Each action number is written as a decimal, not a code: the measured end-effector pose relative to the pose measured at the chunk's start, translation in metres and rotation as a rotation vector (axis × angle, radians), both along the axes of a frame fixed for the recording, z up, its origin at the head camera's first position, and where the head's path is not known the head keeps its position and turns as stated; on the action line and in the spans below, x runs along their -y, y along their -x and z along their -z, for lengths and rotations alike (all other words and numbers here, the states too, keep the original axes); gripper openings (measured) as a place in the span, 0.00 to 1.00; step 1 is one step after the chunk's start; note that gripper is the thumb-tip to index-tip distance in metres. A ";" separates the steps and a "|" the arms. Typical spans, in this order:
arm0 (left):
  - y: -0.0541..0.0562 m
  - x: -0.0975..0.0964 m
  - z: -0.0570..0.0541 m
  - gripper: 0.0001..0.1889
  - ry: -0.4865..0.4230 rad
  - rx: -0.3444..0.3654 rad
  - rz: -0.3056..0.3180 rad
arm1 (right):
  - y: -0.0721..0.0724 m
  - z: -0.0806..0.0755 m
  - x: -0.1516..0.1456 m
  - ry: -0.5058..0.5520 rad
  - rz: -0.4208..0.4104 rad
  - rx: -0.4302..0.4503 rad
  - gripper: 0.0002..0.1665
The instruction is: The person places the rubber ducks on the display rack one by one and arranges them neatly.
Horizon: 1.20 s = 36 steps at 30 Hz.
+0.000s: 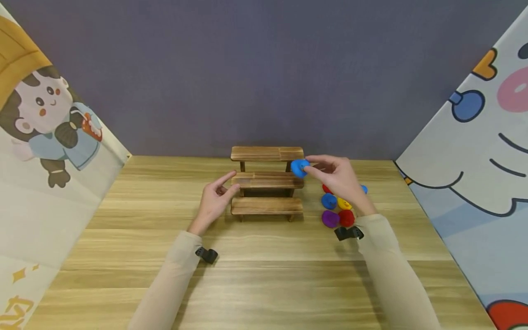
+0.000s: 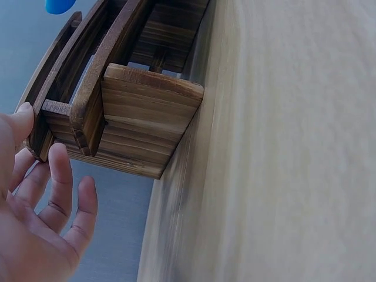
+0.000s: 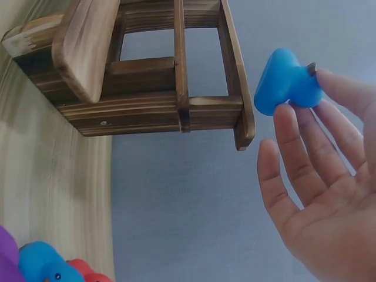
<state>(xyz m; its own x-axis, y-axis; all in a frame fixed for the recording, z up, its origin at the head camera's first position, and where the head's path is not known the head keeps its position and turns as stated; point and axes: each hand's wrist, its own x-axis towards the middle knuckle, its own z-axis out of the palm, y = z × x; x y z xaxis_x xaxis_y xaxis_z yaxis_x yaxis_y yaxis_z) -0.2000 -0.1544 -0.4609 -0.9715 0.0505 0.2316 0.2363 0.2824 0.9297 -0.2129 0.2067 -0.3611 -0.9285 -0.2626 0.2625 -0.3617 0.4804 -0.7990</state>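
A blue rubber duck (image 1: 299, 168) is pinched between the thumb and fingers of my right hand (image 1: 336, 176), raised beside the right end of a three-tier wooden rack (image 1: 267, 206). In the right wrist view, the duck (image 3: 281, 82) is apart from the rack's edge (image 3: 244, 126). My left hand (image 1: 214, 199) is at the rack's left end, thumb and index finger on either side of a tier's end. In the left wrist view, that hand (image 2: 41, 223) holds the end of a board (image 2: 41, 138), the other fingers loosely bent.
Several more rubber ducks lie on the wooden table (image 1: 264, 275) right of the rack, among them a purple one (image 1: 330, 219), a red one (image 1: 346, 218), a blue one (image 1: 328, 201) and a yellow one (image 1: 344, 204). A grey wall (image 1: 264, 78) rises behind; printed panels flank both sides.
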 end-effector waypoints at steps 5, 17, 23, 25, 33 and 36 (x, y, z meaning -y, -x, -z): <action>0.001 -0.001 0.000 0.27 0.007 0.019 -0.008 | 0.004 -0.005 0.008 0.004 0.001 0.000 0.20; -0.018 -0.007 -0.029 0.25 -0.009 0.021 -0.001 | 0.013 -0.017 0.031 0.042 -0.040 0.009 0.21; -0.020 -0.007 -0.033 0.26 -0.016 0.019 0.008 | 0.020 -0.022 0.041 0.040 -0.075 0.021 0.21; -0.020 -0.008 -0.034 0.26 -0.016 0.020 0.008 | 0.022 -0.023 0.045 0.044 -0.084 0.019 0.21; -0.019 -0.009 -0.034 0.26 -0.017 0.016 0.006 | 0.029 -0.028 0.059 -0.002 -0.094 -0.006 0.21; -0.018 -0.009 -0.033 0.26 -0.022 0.024 0.011 | 0.031 -0.031 0.064 -0.016 -0.103 -0.001 0.22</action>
